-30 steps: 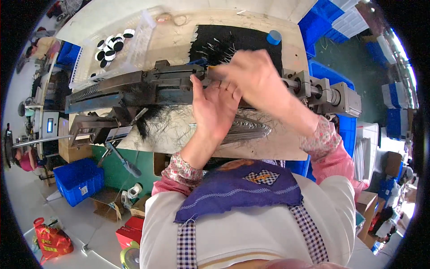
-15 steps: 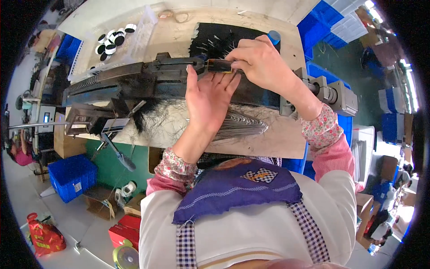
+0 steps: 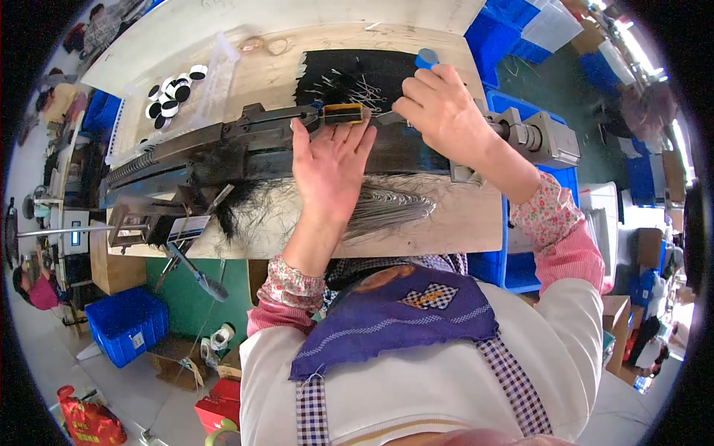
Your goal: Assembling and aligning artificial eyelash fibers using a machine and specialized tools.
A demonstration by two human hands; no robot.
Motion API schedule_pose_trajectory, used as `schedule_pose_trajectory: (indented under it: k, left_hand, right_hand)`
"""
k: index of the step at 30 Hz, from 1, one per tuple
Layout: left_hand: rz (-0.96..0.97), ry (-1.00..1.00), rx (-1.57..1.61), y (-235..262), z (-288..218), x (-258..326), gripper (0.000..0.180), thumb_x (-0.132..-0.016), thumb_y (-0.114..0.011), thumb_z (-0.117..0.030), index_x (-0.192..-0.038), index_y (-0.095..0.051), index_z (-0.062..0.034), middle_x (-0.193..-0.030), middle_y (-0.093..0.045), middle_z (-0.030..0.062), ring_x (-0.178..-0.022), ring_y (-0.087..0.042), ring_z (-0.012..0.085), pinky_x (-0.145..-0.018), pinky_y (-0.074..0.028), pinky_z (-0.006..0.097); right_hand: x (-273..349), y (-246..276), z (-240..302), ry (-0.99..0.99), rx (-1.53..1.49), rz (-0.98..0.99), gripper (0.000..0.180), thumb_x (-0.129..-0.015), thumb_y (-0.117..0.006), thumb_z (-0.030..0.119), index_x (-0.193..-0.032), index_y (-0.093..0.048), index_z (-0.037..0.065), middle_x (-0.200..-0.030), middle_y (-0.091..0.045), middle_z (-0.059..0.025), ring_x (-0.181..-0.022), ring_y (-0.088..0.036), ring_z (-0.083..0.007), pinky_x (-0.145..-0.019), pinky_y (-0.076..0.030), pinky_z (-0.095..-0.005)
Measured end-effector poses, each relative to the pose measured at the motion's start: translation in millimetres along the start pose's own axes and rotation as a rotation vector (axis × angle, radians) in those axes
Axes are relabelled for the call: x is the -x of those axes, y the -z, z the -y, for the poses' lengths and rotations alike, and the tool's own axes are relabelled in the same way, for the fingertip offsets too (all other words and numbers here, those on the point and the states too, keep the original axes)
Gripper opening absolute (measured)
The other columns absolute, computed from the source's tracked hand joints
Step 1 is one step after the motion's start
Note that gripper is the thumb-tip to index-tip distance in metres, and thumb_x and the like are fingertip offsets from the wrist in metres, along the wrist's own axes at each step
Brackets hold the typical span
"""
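My left hand (image 3: 332,172) lies palm up with its fingers stretched out, its fingertips against a dark rectangular block with yellow edges (image 3: 343,113) on the long dark metal machine (image 3: 268,145). My right hand (image 3: 446,115) is closed in a pinch at the right of that block. A thin wire (image 3: 385,114) shows at its fingertips, pointing left toward the block. Behind both hands a black cloth (image 3: 320,74) carries several thin looped wires (image 3: 364,95) and dark bristles. On the near side of the machine lies a bundle of bent silver wires (image 3: 398,208).
A clear plastic tray (image 3: 227,56) at the far left holds several black-and-white round pieces (image 3: 169,108). A blue cap (image 3: 426,58) stands beside the cloth. Metal shaft fittings (image 3: 524,135) sit at the machine's right end, and a metal bracket (image 3: 137,223) at the left. Loose black bristles (image 3: 227,212) lie nearby.
My right hand has moved away from the block to the right, uncovering it and showing the thin wire. My left hand stays stretched out below the block. The whole view has shifted slightly.
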State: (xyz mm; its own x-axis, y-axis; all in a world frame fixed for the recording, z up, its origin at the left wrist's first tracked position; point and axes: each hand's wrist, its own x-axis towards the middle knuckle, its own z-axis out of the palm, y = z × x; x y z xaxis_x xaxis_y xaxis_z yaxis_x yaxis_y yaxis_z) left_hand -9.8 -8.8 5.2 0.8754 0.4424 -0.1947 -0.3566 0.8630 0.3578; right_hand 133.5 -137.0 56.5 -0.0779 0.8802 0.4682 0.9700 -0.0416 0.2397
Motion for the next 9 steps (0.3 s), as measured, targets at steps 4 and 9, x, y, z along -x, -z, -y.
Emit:
schedule_pose_trajectory:
  k: [4, 9]
  left_hand:
    - [0.019, 0.007, 0.005, 0.2, 1.1, -0.2, 0.07, -0.093, -0.038, -0.059, -0.11, -0.046, 0.0084, -0.112, -0.054, 0.0172, -0.119, -0.047, 0.0305, -0.11, -0.031, 0.044]
    - [0.092, -0.007, 0.143, 12.6, 2.3, -4.8, 0.065, -0.094, -0.038, -0.057, -0.105, -0.047, 0.0065, -0.112, -0.055, 0.0157, -0.114, -0.05, 0.0293, -0.109, -0.031, 0.045]
  right_hand:
    - [-1.2, -5.1, -11.6, -0.064, -0.099, -0.03, 0.014, -0.065, -0.063, 0.008, -0.079, -0.06, 0.009, -0.076, -0.051, -0.0041, -0.082, -0.053, -0.0211, -0.08, -0.038, -0.035]
    - [-26.7, -11.1, 25.3, -0.118, -0.326, -0.067, 0.013, -0.069, -0.067, 0.01, -0.082, -0.064, 0.013, -0.077, -0.054, -0.003, -0.086, -0.055, -0.0197, -0.084, -0.036, -0.0362]
